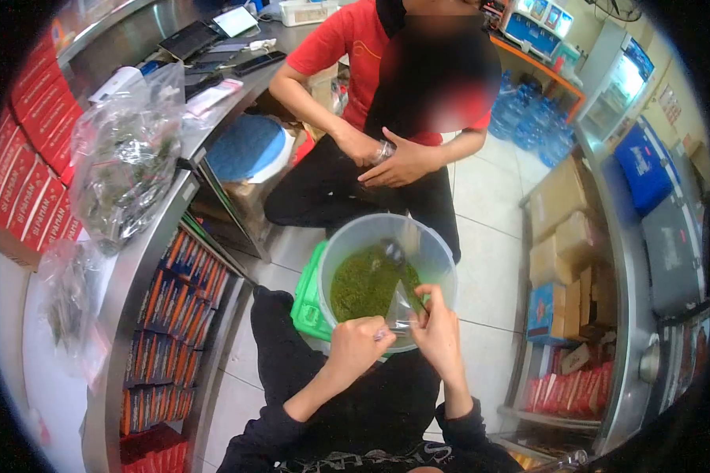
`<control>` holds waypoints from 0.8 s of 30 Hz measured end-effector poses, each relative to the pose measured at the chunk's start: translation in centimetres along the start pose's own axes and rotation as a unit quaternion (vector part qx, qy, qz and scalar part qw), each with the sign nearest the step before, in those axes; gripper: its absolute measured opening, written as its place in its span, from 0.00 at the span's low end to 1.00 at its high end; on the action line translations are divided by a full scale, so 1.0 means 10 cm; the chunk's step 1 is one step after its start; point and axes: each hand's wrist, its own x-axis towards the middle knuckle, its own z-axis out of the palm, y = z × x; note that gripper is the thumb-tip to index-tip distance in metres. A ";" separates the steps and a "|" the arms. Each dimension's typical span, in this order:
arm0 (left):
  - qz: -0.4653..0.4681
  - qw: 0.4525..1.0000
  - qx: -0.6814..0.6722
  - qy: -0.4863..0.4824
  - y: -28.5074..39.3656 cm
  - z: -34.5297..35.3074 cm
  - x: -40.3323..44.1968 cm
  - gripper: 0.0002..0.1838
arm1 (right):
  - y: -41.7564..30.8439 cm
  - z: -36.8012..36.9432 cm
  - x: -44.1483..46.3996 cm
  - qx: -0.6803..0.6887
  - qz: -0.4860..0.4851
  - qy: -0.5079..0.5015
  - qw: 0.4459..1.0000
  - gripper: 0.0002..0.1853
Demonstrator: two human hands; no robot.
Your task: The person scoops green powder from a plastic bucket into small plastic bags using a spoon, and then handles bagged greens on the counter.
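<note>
Between my knees stands a round whitish tub [335, 236] with a green, sauce-like mass [363, 282] in it. Both my hands are over its near rim. My left hand [355, 351] is closed on the edge of a small clear plastic bag [401, 309]. To its right, my right hand [440, 331] has its thumb and fingers pinched at the bag's right side, by a green strip that could be filled bag or a handle; I cannot tell which. A blurred, shiny shape, perhaps a spoon, shows above the green mass.
A person in a red shirt [331, 39] sits opposite, hands together above the tub's far side. A green crate [308, 303] is beside the tub. Plastic bags of greens [126, 173] lie on the left counter. Shelves with boxes [560, 197] stand at right.
</note>
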 end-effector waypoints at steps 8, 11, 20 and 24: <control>-0.354 0.732 -0.543 -0.209 -0.37 -0.19 -0.02 0.29 | 0.24 0.10 -0.03 0.479 0.125 -0.218 0.841 0.22; -0.288 0.876 -0.368 -0.119 -0.22 -0.20 0.01 0.38 | 0.31 0.10 -0.06 0.554 0.088 -0.202 0.803 0.31; -0.292 0.851 -0.437 -0.014 -0.32 -0.40 -0.32 0.36 | 0.53 -0.10 -0.03 0.253 0.064 -0.250 0.932 0.21; -0.218 0.892 -0.385 0.092 -0.89 -0.51 -0.55 0.38 | 1.16 0.78 0.19 -0.249 -0.102 -0.214 0.939 0.13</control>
